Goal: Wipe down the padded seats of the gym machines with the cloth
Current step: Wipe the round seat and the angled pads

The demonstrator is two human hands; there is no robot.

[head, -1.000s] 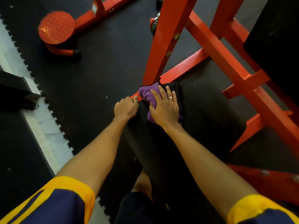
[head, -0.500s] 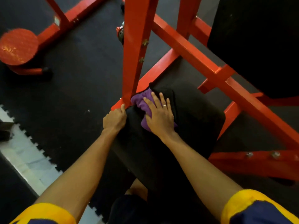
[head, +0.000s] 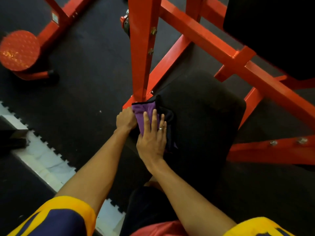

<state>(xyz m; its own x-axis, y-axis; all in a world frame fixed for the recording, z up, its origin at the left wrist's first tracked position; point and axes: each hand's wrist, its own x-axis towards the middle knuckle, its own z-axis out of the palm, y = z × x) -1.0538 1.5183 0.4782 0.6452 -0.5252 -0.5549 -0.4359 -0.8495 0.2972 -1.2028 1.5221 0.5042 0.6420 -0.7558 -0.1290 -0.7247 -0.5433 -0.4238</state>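
Nearest to the camera are two yellow and navy sleeves (head: 56, 217), and from them both forearms reach to the black padded seat (head: 204, 126). The right hand (head: 151, 135) lies flat on the purple cloth (head: 144, 110), with the fingers straight and a little spread, pressing the cloth down on the left far corner of the seat. A ring (head: 161, 128) is on one finger. The left hand (head: 126, 120) is at the left edge of the seat and touches the side of the cloth. Its fingers are curled, but one cannot tell if they hold the cloth or the seat edge.

Just behind the seat stands a red upright post (head: 143, 48), and its foot is close to the cloth. Farther, to the left of the seat, a round red plate (head: 19, 50) sits above the black floor mat (head: 85, 74). A small sticker (head: 54, 15) is on the far red frame (head: 68, 9); its writing is too small to read.
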